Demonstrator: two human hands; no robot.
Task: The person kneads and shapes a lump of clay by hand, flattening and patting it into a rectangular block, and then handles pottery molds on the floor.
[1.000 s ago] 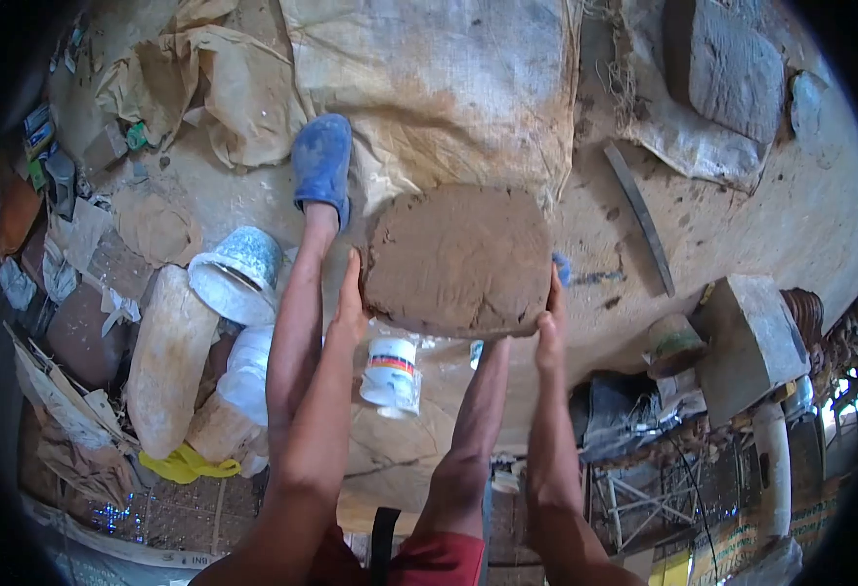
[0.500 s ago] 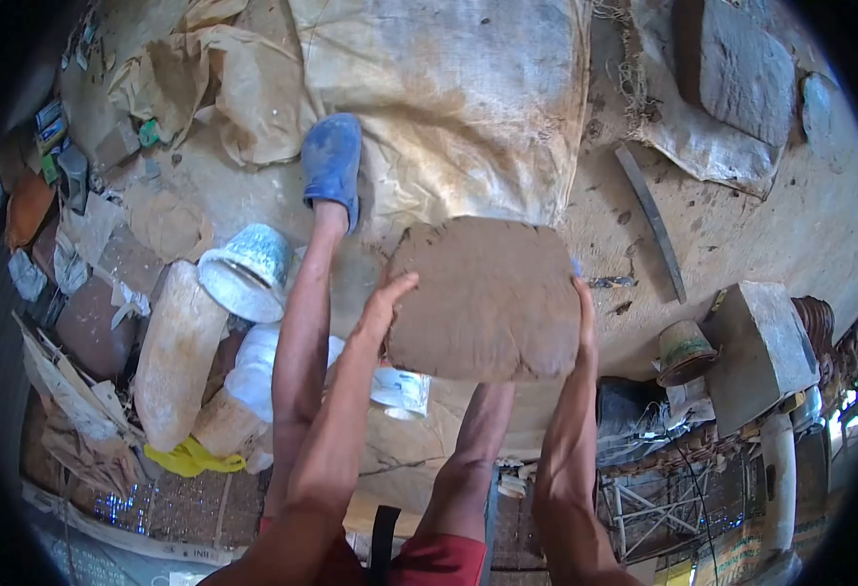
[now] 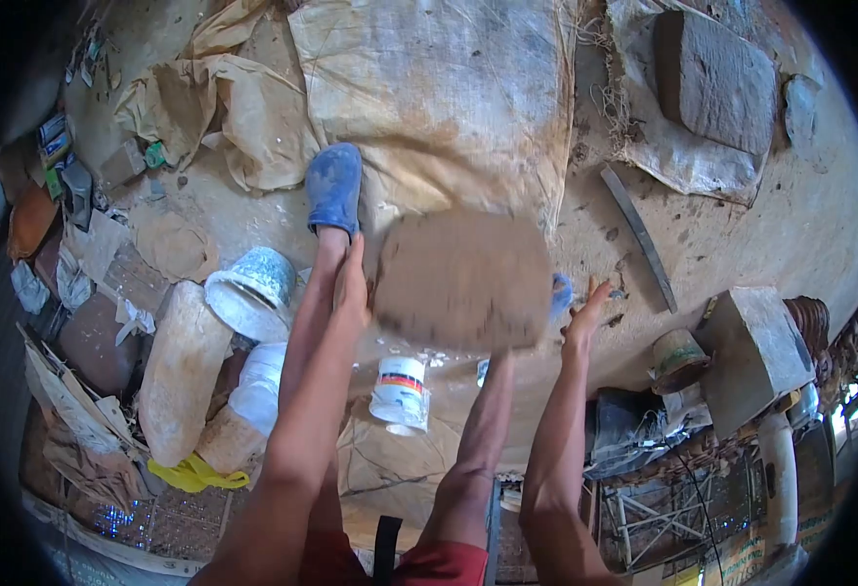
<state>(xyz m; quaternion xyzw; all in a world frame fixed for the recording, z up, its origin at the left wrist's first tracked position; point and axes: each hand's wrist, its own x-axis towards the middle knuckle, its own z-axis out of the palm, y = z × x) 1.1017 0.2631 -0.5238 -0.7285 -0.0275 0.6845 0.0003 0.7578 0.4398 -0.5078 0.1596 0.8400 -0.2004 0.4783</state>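
A thick brown slab of what looks like wet clay [image 3: 463,283], blurred by motion, is in front of me between my hands. My left hand [image 3: 353,283] is beside its left edge, fingers stretched out; whether it still touches the slab I cannot tell. My right hand [image 3: 588,311] is open and apart from the slab's right edge, with a gap between them. Beyond the slab a stained pale cloth sheet [image 3: 449,107] is spread on the ground. A blue clog [image 3: 334,186] is on my left foot; part of another blue clog [image 3: 561,293] shows behind the slab.
White buckets [image 3: 400,391] stand near my legs, and a tipped paint-stained bucket [image 3: 251,293] lies left. A large clay block [image 3: 722,83] rests on sacking at the upper right. A flat strip [image 3: 639,239] lies on the ground right, near a grey box-like block [image 3: 756,356].
Both hands held the slab by its sides before; now my right hand has let go and moved away, and my left fingers have straightened. The slab has shifted slightly left.
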